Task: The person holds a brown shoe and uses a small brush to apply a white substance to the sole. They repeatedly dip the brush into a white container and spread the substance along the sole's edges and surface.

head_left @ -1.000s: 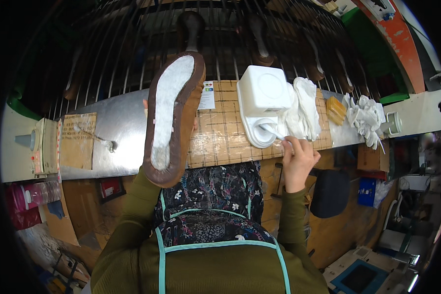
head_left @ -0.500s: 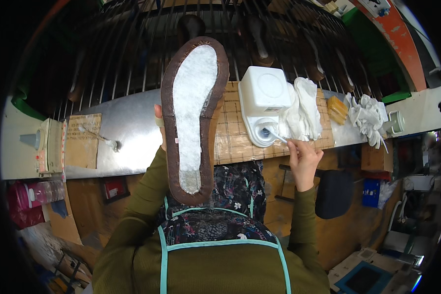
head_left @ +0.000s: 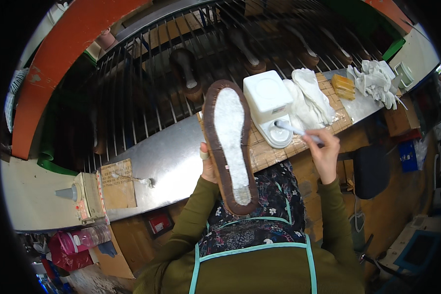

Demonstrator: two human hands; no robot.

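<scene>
A brown shoe is held up in my left hand, its underside toward me. A white fibrous layer covers the middle of that underside, with a brown edge all round. My left fingers wrap its left side and far face, partly hidden behind it. My right hand grips a brush by its pale handle. The brush's dark tip is at the rim of the small round cup in front of a white square container; I cannot tell whether it touches.
White gloves lie right of the container on the cardboard-covered bench. Farther right are yellow blocks and crumpled gloves. Behind the bench, more shoes rest on a rack of metal rods. A cardboard piece lies left.
My view has turned and tilted. The shoe now appears lower and farther from me. The brush tip has come up from inside the cup to its rim, and more of the handle shows.
</scene>
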